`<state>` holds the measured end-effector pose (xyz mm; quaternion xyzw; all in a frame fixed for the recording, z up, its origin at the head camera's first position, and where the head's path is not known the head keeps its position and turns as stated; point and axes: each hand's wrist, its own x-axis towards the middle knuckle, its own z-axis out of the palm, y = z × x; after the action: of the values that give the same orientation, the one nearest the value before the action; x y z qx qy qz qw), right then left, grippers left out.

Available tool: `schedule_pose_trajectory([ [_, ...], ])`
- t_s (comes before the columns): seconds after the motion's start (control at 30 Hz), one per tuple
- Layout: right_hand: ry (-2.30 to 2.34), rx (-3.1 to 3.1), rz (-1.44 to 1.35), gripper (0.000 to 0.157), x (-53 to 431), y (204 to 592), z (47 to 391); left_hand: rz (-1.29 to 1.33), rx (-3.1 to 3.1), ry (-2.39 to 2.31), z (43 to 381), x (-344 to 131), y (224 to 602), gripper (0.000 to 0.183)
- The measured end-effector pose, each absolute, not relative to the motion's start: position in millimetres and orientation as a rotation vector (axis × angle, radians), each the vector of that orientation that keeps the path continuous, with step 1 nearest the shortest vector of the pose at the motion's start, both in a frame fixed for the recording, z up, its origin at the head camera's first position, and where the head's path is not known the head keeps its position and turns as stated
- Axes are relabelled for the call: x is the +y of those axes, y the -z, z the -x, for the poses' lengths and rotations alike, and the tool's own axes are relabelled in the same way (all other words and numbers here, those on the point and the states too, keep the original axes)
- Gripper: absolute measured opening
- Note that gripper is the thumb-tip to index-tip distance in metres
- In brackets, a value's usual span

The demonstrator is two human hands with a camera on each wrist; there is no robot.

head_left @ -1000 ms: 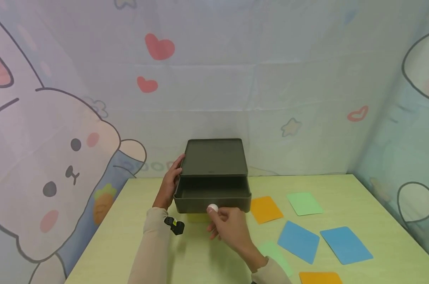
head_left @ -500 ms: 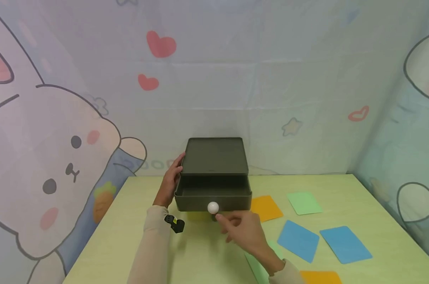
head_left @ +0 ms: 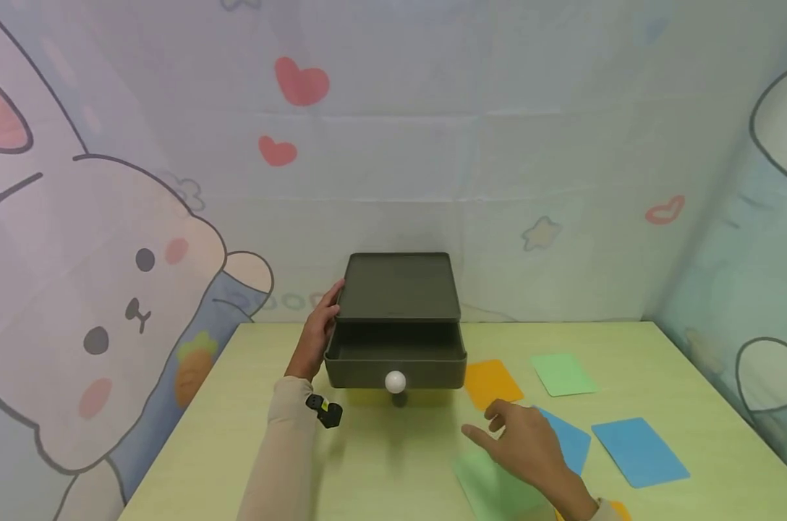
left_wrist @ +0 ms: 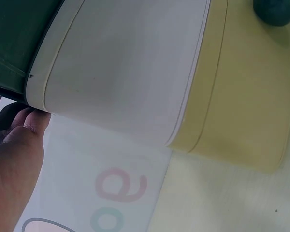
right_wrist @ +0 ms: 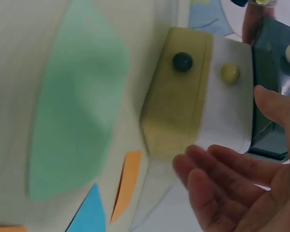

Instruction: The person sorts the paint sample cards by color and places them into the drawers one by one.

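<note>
A small drawer unit of three stacked tiers stands at the table's back: dark green top tier (head_left: 398,287), white middle tier (right_wrist: 227,96), yellow bottom tier (right_wrist: 176,96). Its top drawer (head_left: 396,373), with a round white knob (head_left: 396,382), is pulled out. The inside that shows holds nothing. My left hand (head_left: 315,331) rests along the left side of the top tier, fingers extended. In the left wrist view its fingertips lie at that tier's lower edge. My right hand (head_left: 526,443) hovers right of the unit over the paper squares, fingers loosely bent and holding nothing.
On the table's right lie a green square (head_left: 564,374), an orange square (head_left: 494,383) and a blue square (head_left: 639,451). Another green square (head_left: 487,481) and another blue one are partly under the right hand in view. A patterned cloth (head_left: 393,159) hangs behind.
My right hand has let go of the white knob and drawn away to the right. The drawer stays pulled out; my left hand keeps its place on the unit's side.
</note>
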<state>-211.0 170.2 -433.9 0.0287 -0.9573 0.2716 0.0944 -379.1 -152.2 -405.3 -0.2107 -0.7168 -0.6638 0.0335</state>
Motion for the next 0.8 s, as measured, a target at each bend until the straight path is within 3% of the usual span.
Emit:
schedule_pose_trajectory([
  [0.4,-0.421,-3.123,0.028,0.087,179.7,463.1,199.8,0.668,-2.211,2.041,379.1,-154.1,405.9,0.055],
  [0.8,-0.313,-3.245,0.066,0.092,173.9,475.3,202.0,0.665,-2.209,2.026,375.4,-153.1,404.4,0.055],
])
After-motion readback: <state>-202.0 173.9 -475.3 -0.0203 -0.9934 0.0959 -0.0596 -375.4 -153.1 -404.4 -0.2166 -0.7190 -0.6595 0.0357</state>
